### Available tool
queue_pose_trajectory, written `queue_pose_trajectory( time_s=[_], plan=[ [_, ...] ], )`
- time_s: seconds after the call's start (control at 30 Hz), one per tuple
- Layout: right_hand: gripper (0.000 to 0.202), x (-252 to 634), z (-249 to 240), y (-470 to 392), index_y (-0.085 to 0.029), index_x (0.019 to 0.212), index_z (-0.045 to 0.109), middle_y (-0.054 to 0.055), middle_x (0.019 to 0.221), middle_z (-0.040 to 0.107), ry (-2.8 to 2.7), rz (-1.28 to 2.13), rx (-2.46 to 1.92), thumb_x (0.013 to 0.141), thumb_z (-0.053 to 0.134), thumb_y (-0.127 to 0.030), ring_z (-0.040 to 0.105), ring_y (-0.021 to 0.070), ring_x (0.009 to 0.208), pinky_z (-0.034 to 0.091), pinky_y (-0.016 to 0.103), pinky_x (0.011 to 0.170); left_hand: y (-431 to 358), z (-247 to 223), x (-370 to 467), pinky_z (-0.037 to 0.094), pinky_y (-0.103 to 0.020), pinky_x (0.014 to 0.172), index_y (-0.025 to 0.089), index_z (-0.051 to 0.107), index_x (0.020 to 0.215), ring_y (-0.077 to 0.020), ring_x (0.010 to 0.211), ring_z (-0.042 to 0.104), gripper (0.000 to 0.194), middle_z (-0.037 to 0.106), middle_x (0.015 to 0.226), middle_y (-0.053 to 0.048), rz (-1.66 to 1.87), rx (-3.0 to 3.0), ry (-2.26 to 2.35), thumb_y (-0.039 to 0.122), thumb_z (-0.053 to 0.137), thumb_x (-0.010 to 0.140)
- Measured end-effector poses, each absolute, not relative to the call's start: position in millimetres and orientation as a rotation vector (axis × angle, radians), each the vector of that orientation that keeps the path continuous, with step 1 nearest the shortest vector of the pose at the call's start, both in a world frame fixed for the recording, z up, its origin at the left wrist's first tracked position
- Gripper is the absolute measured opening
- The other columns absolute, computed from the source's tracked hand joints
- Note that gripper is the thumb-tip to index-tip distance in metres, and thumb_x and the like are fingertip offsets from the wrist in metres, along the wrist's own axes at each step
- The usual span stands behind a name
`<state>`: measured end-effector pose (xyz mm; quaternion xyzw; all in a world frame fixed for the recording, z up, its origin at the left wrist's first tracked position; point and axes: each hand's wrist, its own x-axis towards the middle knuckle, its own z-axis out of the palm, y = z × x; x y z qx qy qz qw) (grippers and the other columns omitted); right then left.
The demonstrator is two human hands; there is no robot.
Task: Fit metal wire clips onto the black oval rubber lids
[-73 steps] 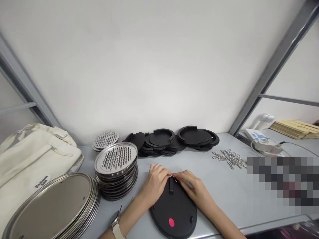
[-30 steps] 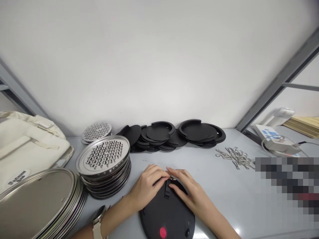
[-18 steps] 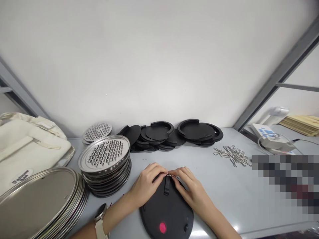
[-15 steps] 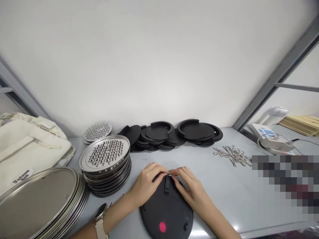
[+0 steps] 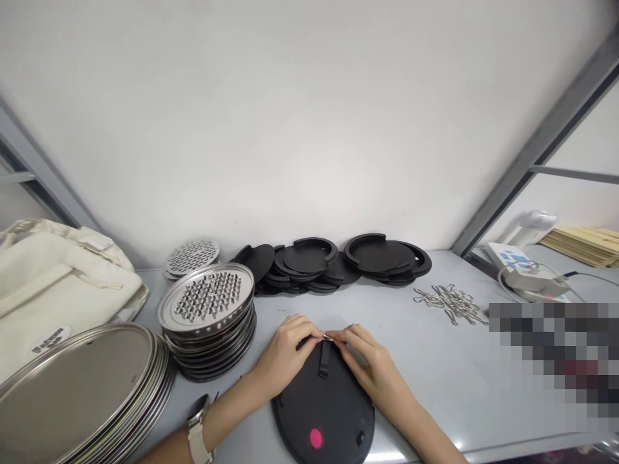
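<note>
A black oval plate (image 5: pixel 333 406) lies on the table before me, with a pink dot near its lower end and a raised black strip (image 5: pixel 324 358) near its top. At the top edge is a small shiny metal wire loop (image 5: pixel 328 338), mostly hidden by fingertips. My left hand (image 5: pixel 289 354) pinches the loop from the left side, thumb and forefinger together. From the right, my right hand (image 5: pixel 371 361) grips it with its fingertips, the thumb by the plate's edge. Similar wire loops (image 5: pixel 452 303) lie in a loose pile to the right.
Round metal grater discs (image 5: pixel 207 299) are stacked at left, behind a stack of oval metal plates (image 5: pixel 77 386). Black rimmed discs (image 5: pixel 309 258) lie along the wall. A cream bag (image 5: pixel 62 277) sits far left, a white box with cables (image 5: pixel 527 270) at right.
Both hands stay at the plate's top edge, with slight finger movement around the wire loop, which shows less now. The view has shifted slightly.
</note>
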<state>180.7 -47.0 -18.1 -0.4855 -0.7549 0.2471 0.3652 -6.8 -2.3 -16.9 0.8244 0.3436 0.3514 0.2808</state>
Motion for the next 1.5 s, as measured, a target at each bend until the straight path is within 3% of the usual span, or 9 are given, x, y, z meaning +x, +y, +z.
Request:
queue_pose_trajectory(
  time_s=[0.2,0.97,1.5],
  plan=[
    [0.02,179.3,-19.4,-45.8,-0.021,0.089,0.056,0.004,0.083,0.053,-1.994,0.542,-1.326,0.094,0.037,-0.018,0.051,0.0193,0.08,0.044,0.031,0.073,-2.1,-17.9,-6.1,0.041,-0.028,0.08,0.018,0.059,0.078,-0.0148,0.083,0.055,0.013,0.062,0.082,-0.001,0.93,2.228,0.916,0.016,0.051,0.089],
    [0.023,177.6,-25.6,-45.1,-0.02,0.079,0.047,0.003,0.077,0.05,-2.116,0.393,-1.347,0.095,0.032,-0.013,0.046,0.0183,0.074,0.042,0.032,0.068,3.9,-19.7,-1.2,0.027,-0.032,0.084,0.017,0.057,0.069,-0.0137,0.083,0.057,0.017,0.064,0.077,0.003,0.897,2.198,1.003,0.012,0.054,0.085],
    [0.021,180.9,-26.5,-46.7,-0.023,0.099,0.057,0.005,0.093,0.056,-1.895,0.629,-1.32,0.095,0.036,-0.02,0.057,0.0179,0.09,0.047,0.03,0.081,0.4,-15.3,-1.7,0.032,-0.032,0.085,0.02,0.059,0.08,-0.0151,0.086,0.056,0.01,0.064,0.084,0.003,0.875,2.262,0.999,0.018,0.053,0.088]
  ],
)
